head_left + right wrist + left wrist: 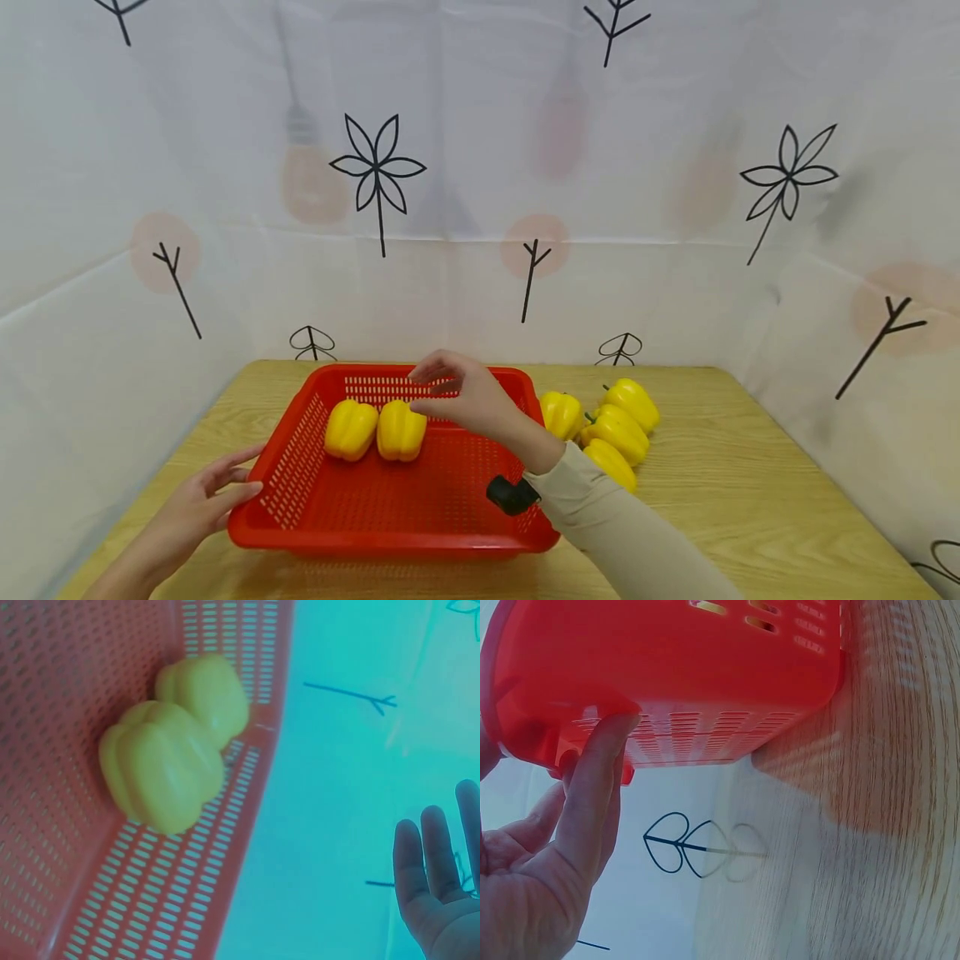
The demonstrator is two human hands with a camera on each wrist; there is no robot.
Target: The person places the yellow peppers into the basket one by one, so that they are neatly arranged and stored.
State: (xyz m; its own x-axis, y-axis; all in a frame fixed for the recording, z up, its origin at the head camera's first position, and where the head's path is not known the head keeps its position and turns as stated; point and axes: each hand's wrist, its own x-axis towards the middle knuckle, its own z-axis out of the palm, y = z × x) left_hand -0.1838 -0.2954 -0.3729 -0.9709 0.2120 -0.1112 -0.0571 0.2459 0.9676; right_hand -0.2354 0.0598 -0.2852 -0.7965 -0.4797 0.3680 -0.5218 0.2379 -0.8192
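A red plastic basket (420, 508) with slotted sides stands on the table. Two yellow bell peppers, one at the left (350, 430) and one beside it (401, 431), sit side by side toward its back left. My left hand (191, 508) holds the basket's left rim, thumb on top; in the left wrist view its fingers (592, 780) reach under the rim against the outer wall. Over the basket, my right hand (476, 400) is held with loosely bent fingers and nothing in them. The right wrist view shows its fingers (435, 855) apart from the peppers (161, 765).
Right of the basket, several more yellow bell peppers (615, 433) lie grouped on the wooden table (750, 483), partly behind my right forearm. A white patterned cloth (637, 275) hangs around the table's back and sides. A black device (513, 495) is at my right wrist.
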